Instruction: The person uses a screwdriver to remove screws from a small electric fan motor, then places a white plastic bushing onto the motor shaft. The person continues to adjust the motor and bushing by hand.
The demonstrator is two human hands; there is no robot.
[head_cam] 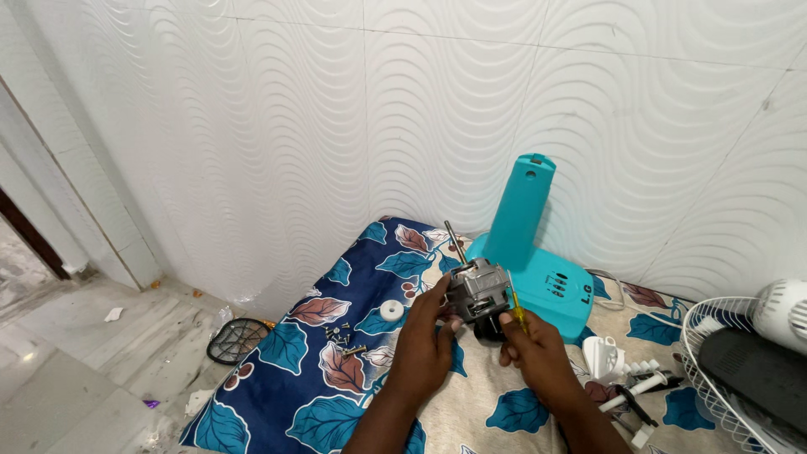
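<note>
Motor [477, 294]: grey metal, shaft up, gripped by left hand [424, 340]; right hand [538, 353] pinches yellow screwdriver [514, 309]

A grey metal fan motor [477, 290] is being held above the leaf-patterned bed, its thin steel shaft [455, 241] pointing up and slightly left. A screwdriver [514, 308] with a yellow handle is pressing against the motor's right side, tilted nearly upright.

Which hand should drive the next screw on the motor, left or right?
Right. The right hand already holds the yellow screwdriver against the grey motor, while the left hand grips and steadies it.
</note>
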